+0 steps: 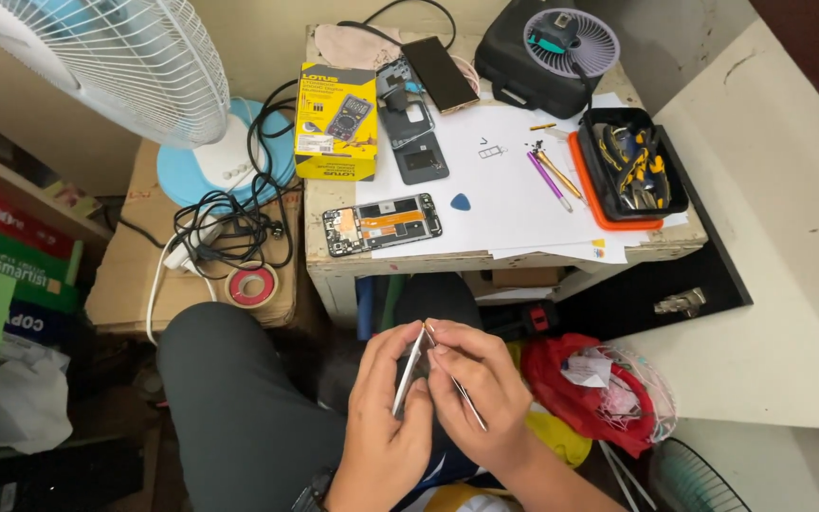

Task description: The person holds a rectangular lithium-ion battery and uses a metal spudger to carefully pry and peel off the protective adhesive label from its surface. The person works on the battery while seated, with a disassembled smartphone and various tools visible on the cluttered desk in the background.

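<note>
Over my lap, my left hand [383, 417] grips a thin flat phone panel [410, 372], seen edge-on. My right hand [481, 393] pinches slim metal tweezers [462, 391] with the tip at the panel's upper edge. On the small table [334, 268] ahead lies an opened phone body [382, 224] with its orange and black insides showing. A blue triangular pick [461, 201] rests on white paper sheets [514, 190] beside it.
A yellow multimeter box [336, 121], phone covers [412, 128] and a dark phone [439, 73] sit at the table's back. A tool tray [629, 163], pens [552, 176], a black case with a small fan [571, 43] are at right. A standing fan [135, 57], tangled cables [229, 218], a red bag [585, 389] surround me.
</note>
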